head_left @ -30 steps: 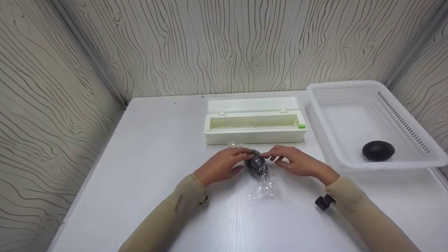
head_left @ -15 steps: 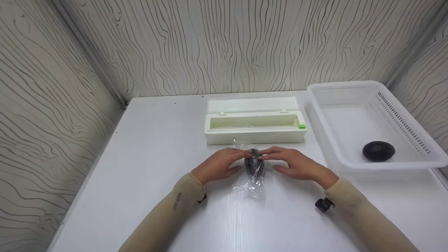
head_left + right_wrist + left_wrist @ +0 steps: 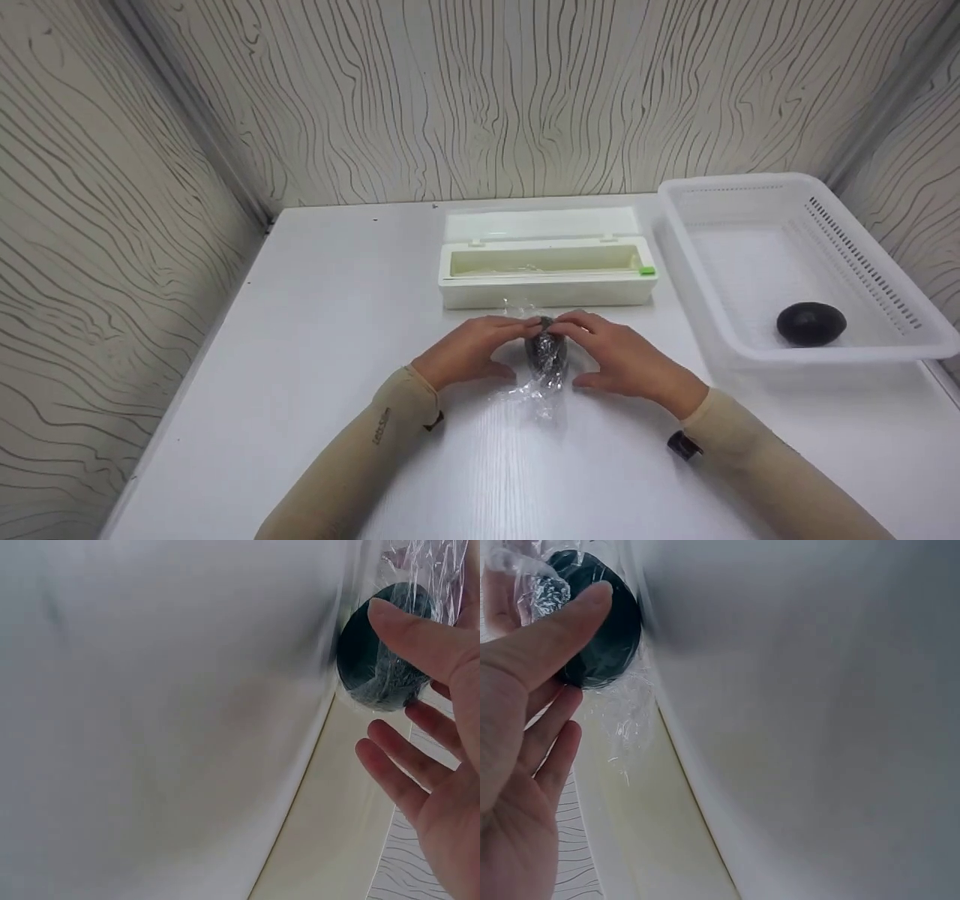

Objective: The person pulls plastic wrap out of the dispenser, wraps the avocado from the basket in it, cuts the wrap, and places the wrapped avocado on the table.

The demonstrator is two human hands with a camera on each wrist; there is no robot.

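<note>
A dark avocado (image 3: 546,352) in crinkled clear plastic wrap (image 3: 536,396) lies on the white table between both hands, loose film at its near and far ends. My left hand (image 3: 472,349) touches its far end with the fingertips. From the other side, the fingertips of my right hand (image 3: 630,356) rest on the same end, close to the left ones. Both thumbs stand away from the fruit in the head view. The wrist views show its dark green side (image 3: 611,637) under the film, with each thumb in front of it; other fingertips are partly hidden behind.
Just beyond the hands stands a cream wrap dispenser box (image 3: 547,294), lid raised, with a green slider (image 3: 646,271) at its right end. A white basket (image 3: 712,300) at the right holds another dark avocado (image 3: 811,324). Patterned wall panels (image 3: 480,105) close off the back and sides.
The right fingers have come in over the avocado's far end and the right hand has shifted slightly left. The wrapped avocado has turned more upright in the view, its near film swinging left.
</note>
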